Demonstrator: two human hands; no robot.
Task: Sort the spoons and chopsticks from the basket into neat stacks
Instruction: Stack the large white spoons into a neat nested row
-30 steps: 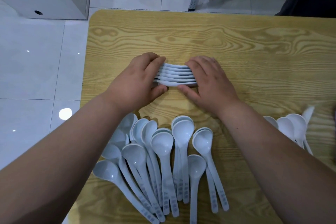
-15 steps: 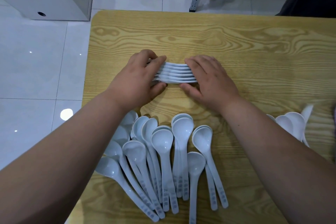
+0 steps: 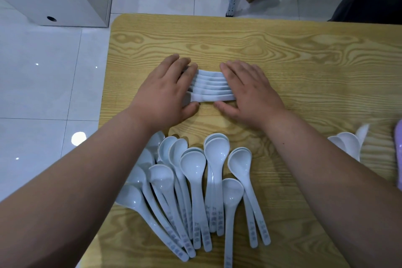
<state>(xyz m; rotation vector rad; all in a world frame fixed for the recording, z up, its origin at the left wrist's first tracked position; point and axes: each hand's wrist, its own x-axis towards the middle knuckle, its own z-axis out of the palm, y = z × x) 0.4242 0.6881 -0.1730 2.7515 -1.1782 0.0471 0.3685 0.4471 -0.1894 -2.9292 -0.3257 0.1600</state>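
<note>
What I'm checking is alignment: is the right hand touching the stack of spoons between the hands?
Touching. The head view shows the right hand, its fingers lying on the right end of the spoon stack, no gap visible.

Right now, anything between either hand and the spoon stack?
Nothing visible. The left hand and right hand press on the two ends of the stack on the table. The loose spoons lie nearer the person, apart from it.
</note>
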